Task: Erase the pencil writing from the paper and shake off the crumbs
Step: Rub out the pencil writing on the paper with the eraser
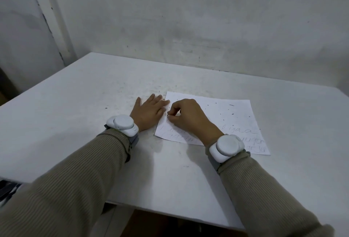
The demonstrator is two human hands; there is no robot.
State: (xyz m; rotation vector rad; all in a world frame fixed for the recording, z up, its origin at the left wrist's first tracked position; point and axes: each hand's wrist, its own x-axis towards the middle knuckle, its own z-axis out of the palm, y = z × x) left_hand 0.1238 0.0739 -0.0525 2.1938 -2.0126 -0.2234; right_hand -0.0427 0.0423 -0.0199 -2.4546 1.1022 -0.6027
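- Left hand (149, 112) lies open and flat at the paper's (222, 116) left edge.
- Right hand (188, 117) is curled, fingertips pinched on something too small to identify.
- Crumbs (226, 112) dot the paper.

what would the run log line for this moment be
left hand flat, holding paper edge | right hand pinched on small eraser, rubbing | crumbs on paper | writing remains

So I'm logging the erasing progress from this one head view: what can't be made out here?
- Eraser: hidden in the right hand's curled fingers, if it is there at all.
- Pencil writing: too faint to read; the right wrist and its white wrist device cover part of the lines.
- Paper's left edge: the left hand's fingertips cover part of it.
- Crumbs: too small to count.
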